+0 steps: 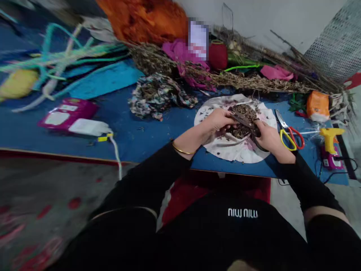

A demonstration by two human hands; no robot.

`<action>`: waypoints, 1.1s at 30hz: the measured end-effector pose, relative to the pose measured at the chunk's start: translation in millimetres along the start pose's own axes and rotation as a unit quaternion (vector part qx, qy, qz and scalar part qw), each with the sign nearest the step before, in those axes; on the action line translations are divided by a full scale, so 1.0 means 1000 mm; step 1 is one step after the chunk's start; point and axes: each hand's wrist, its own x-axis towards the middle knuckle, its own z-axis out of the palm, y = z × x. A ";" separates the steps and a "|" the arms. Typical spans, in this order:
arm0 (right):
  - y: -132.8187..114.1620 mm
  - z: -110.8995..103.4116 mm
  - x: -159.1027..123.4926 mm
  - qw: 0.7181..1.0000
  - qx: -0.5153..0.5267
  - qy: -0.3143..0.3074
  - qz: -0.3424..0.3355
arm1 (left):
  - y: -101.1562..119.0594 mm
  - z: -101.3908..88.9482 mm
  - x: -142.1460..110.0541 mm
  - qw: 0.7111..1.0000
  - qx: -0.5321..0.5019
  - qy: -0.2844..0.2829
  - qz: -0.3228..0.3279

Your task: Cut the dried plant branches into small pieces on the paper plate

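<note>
Has a purple packet (73,111) far left on the blue worktop (135,139). Holds the left hand (218,120) by the front end of the dark scissors (244,121); cannot tell that grip's state. Has dried plant bits (248,110) heaped beneath, on a round white cloth (225,151). Clamps the right hand (267,136) on the dark scissors' rear, near red-and-yellow scissors (285,126).

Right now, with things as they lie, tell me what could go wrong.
The left hand is right by the dark scissors in the right hand, so a slip might nick it. Loose dried plant bits on the white cloth might scatter. The red-and-yellow-handled scissors beside the right hand might get knocked.
</note>
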 end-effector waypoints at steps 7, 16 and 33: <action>0.004 -0.003 0.002 0.999 0.005 0.031 0.008 | 0.008 0.003 -0.005 0.998 -0.029 0.035 0.041; 0.001 -0.002 0.001 1.000 -0.001 0.016 -0.005 | 0.002 0.008 0.001 0.996 -0.089 0.011 0.017; -0.002 -0.002 0.001 0.996 0.029 0.081 0.028 | -0.001 0.003 0.004 0.997 0.019 0.020 0.072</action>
